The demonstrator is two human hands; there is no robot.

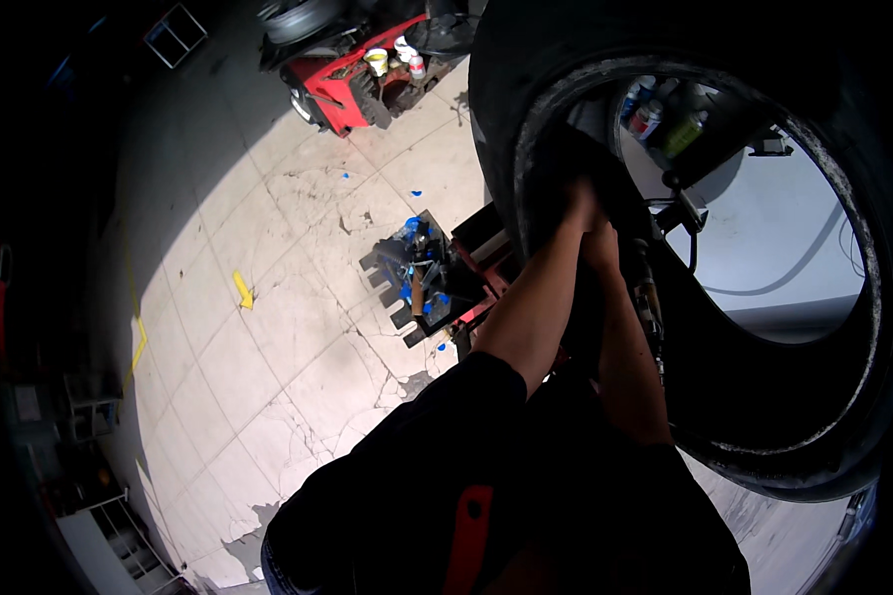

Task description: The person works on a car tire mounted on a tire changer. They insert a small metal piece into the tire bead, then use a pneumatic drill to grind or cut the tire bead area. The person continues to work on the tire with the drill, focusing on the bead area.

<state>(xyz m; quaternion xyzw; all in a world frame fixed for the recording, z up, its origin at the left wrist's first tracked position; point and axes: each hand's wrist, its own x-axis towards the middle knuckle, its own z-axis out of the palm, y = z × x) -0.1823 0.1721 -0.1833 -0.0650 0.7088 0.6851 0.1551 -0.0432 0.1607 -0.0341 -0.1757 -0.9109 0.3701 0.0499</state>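
Observation:
A large black tyre (878, 327) stands upright on my right, its bead edge scuffed and grey. Both my forearms reach into its opening. My left hand (583, 206) is against the dark inner wall, its fingers lost in shadow. Close beside it, almost touching, is my right hand (600, 243), with its fingers hidden too. Whether either hand holds anything does not show. Just right of my right forearm is a slim metal tool (648, 297), which looks like an air tool.
Left of the tyre, a dark tray (392, 309) with a notched edge holds tools and blue scraps. Farther off stands a red machine (332, 94) with small tubs and a bottle on it. Bottles and cans (685, 134) show through the tyre. The tiled floor (208, 347) is cracked.

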